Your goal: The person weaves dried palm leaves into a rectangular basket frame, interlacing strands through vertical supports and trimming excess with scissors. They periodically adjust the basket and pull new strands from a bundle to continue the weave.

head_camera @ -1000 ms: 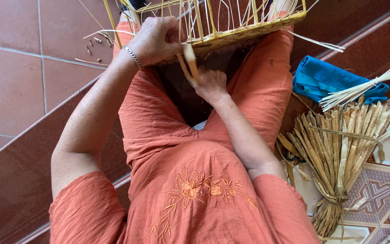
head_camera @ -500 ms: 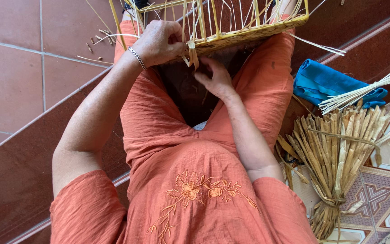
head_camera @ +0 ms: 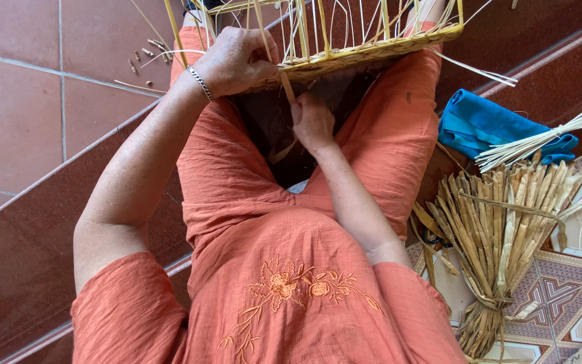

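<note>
Seen from above: left hand (head_camera: 237, 61) gripping woven basket rim (head_camera: 372, 50) at 12 o'clock; right hand (head_camera: 312, 121), risen since a second ago, pinching flat straw strand (head_camera: 287, 86), weave tightening.

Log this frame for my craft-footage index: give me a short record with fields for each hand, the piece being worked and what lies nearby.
left hand: left hand grips the rim of the half-woven yellow straw basket frame
right hand: right hand pinches a flat tan weaving strip below that rim
support: the frame rests on the knees in orange trousers
nearby: tied bundle of dried tan reeds; folded blue cloth
floor: red-brown tiles
</note>
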